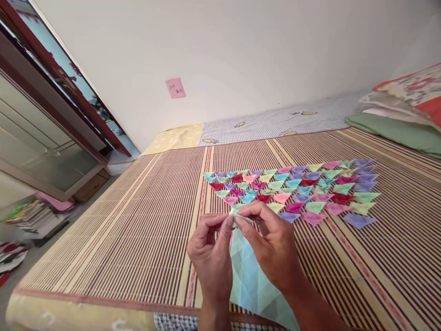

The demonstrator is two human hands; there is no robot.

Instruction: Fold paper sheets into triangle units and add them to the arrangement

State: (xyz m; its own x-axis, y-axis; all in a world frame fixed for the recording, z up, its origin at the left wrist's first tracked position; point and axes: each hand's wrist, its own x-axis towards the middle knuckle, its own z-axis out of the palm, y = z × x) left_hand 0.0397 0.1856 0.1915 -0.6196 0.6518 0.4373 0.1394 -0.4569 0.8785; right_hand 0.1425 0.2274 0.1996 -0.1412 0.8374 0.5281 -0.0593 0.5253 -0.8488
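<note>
My left hand and my right hand meet over the striped mat, both pinching a small pale green folded piece between thumbs and forefingers. Part of this piece is hidden by the fingertips. Under my wrists lies a light blue-green, thin sheet with faint crease-like facets. Just beyond my fingers, rows of small pointed folded pieces in blue, pink, red, yellow and green are laid out on the mat. Whether they are paper or cloth I cannot tell.
A brown-striped mat covers the bed, over a patterned sheet. Folded bedding, with a green cloth, is stacked at the far right. A pink note hangs on the wall. Stacked books stand at left, below a cabinet.
</note>
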